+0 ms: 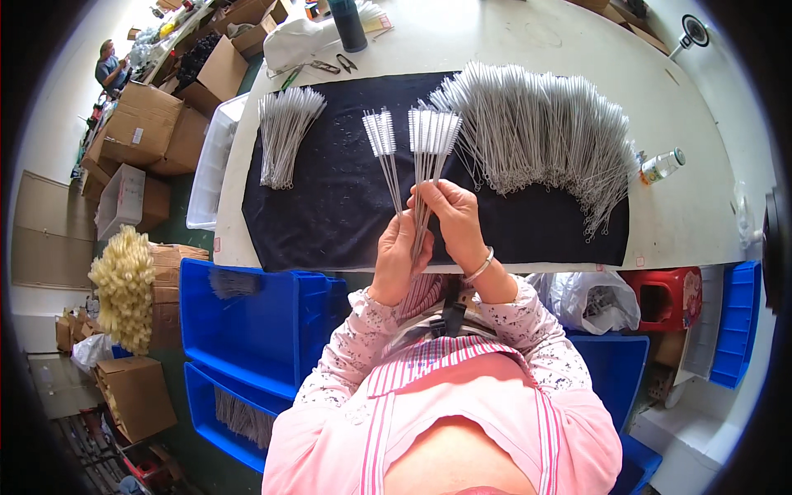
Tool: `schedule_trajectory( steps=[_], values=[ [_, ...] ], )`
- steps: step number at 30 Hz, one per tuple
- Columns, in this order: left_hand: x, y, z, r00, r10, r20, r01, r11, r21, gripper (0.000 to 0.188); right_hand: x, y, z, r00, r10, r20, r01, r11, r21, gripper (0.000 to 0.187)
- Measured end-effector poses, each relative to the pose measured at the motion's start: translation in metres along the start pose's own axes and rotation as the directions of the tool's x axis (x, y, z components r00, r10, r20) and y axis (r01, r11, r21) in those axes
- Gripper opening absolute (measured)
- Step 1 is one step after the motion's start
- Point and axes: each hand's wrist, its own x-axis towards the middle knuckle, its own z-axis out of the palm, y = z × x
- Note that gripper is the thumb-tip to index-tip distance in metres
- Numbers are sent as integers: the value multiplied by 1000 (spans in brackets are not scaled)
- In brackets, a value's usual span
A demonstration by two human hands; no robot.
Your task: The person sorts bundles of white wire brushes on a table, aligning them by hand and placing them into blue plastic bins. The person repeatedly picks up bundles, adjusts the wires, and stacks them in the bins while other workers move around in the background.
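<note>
Both hands at frame centre: left hand [398, 247] and right hand [452, 216] fingers clamped on a fanned bunch of thin white wire-stemmed bristle brushes [431, 144]. Small sorted bundle [283, 132] upper left, probably done; big unsorted heap [544, 124] on black cloth [330, 206] remains.

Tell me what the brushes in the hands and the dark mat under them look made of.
Brushes: thin twisted metal wire stems, it seems, grey and slightly shiny, with white bristle heads, probably nylon. Mat: black cloth, matte and faintly speckled, likely felt or fabric.
</note>
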Motion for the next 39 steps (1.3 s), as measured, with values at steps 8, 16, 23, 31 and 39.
schedule_trajectory(
  steps=[8,16,23,31,39],
  values=[
    [5,-14,10,992,76,-102,-76,997,-2,17,1,8,-11,991,-41,-130,31,996,-79,20],
    [8,-21,8,993,84,-77,-78,994,79,19,1,3,-14,993,90,-70,-78,985,152,15],
    [9,-27,11,990,69,-119,-59,995,82,31,2,8,-20,985,172,-22,-167,977,135,24],
    [11,-32,4,1000,8,-24,-6,994,106,26,-2,12,-22,993,115,13,-114,990,-83,31],
    [56,49,-90,815,484,-319,97,429,898,29,-11,54,-69,994,-13,-112,-30,928,-372,26]
  ],
)
